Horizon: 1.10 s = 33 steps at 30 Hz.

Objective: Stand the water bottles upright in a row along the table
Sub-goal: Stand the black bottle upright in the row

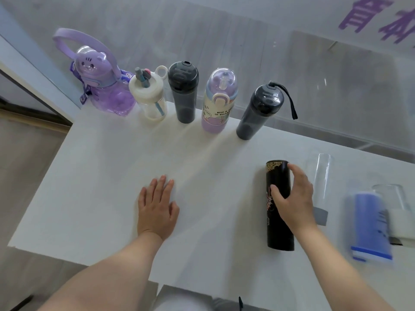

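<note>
the black bottle [279,205] lies on its side on the white counter [112,176] at about 4 o'clock in the view, its long axis running from 12 to 6. the right hand [292,198] covers its upper half, the grip curled around the barrel with the thumb on the 9 o'clock side and the fingers over the 3 o'clock side. the left hand [157,207] rests flat and spread on the bare counter toward 9 o'clock of that bottle, well apart, holding nothing. at 3 o'clock of the black bottle a clear bottle [322,182] lies down, and further out a blurred blue bottle [370,225] lies too. toward 12 o'clock five bottles stand upright in a row: a purple bear bottle [101,86], a white-lidded clear bottle [149,97] with a straw inside, a dark grey bottle [183,90], a lilac printed bottle [219,102] and a dark grey strap bottle [258,111].
</note>
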Tool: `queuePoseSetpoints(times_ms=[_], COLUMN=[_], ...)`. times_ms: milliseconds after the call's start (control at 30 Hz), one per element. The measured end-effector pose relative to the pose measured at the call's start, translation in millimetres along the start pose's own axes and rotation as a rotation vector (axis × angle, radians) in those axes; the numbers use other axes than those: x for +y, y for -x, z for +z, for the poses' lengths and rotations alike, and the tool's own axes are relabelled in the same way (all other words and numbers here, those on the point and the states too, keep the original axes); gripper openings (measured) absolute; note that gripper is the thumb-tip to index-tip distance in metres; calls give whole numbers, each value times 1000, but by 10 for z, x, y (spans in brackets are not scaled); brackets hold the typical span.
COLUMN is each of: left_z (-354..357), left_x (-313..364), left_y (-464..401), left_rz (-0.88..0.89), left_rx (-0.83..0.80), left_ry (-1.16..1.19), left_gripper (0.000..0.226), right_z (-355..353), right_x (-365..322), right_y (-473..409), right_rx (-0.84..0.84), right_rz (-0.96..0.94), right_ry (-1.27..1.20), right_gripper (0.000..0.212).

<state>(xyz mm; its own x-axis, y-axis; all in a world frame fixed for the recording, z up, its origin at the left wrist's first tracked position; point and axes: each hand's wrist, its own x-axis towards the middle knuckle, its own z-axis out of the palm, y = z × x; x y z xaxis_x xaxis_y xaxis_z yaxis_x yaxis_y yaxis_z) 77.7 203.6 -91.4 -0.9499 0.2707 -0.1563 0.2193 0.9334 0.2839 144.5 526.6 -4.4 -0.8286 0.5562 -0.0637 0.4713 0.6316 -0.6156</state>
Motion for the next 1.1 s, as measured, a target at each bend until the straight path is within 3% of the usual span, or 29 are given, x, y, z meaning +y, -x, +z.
queuePoseSetpoints(times_ms=[267,433,667,933,1100], left_z=[-27,-45,-143,-87,-184], left_x=[-5,-34,221,1327,2097], left_y=[24,11,-21,133,59], left_rz=[5,-3,-89,426,613], left_rx=[-35,-17,-112,-247,-189], left_ry=[15,107,166,227,217], left_gripper=[61,67,73,69,80], right_z=[22,78,-4,-494,-964], right_x=[148,168,186,246,299], right_y=[673,883,868,733,567], right_rx=[-135,-168,-229,-385,-540], right_rz=[305,366,400,393,342], right_ry=[-111,-149,-185,-226,-100], right_gripper=[87,85,73,70,66])
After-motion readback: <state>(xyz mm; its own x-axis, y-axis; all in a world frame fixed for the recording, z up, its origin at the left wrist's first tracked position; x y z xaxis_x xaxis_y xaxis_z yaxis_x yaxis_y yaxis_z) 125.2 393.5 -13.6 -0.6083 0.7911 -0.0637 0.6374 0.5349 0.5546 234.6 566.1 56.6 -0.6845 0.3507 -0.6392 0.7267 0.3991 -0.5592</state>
